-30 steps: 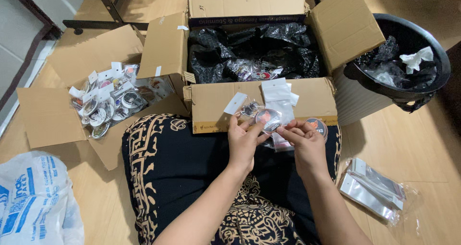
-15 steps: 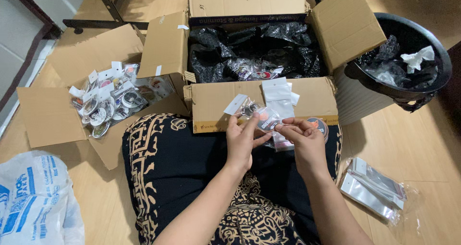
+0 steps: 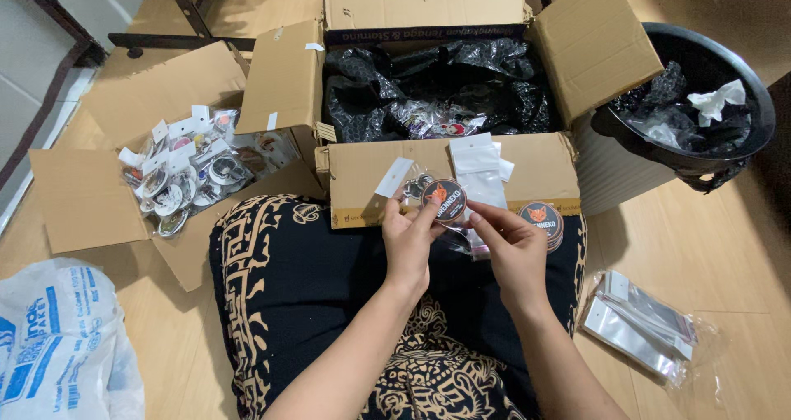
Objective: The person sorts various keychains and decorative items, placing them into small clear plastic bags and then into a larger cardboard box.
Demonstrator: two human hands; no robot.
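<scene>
Closest to me, the lap in black and gold cloth (image 3: 329,305), and both hands are up over it. My left hand (image 3: 408,243) pinches a round black badge (image 3: 444,199) by its rim, thumb and fingers closed on the edge, with a small clear sleeve (image 3: 395,179) and what looks like a key ring caught in the same grip. The badge sits just in front of the box wall, face toward me. I judge it light, stiff and a bit slick on its glossy face, so the rim is the place to take it; the sleeve is soft film and will buckle, best held by its white header.

My right hand (image 3: 512,251) is half open, fingers lightly closed on more clear sleeves (image 3: 478,177) that stand up beside the badge. Just past its knuckles lies a short stack of like badges (image 3: 541,220) on the knee.

On the floor to the right, a loose pack of empty sleeves (image 3: 638,321). To the left, a white and blue plastic bag (image 3: 58,338), contents hidden.

Further out, a flattened carton (image 3: 82,198) carries a heap of bagged badges (image 3: 185,173). Straight ahead, the big open box (image 3: 449,173) is lined with black bubble wrap, a few unbagged pieces showing in the middle. Far right, a black bin (image 3: 709,58) holds crumpled wrap and a white tissue.
</scene>
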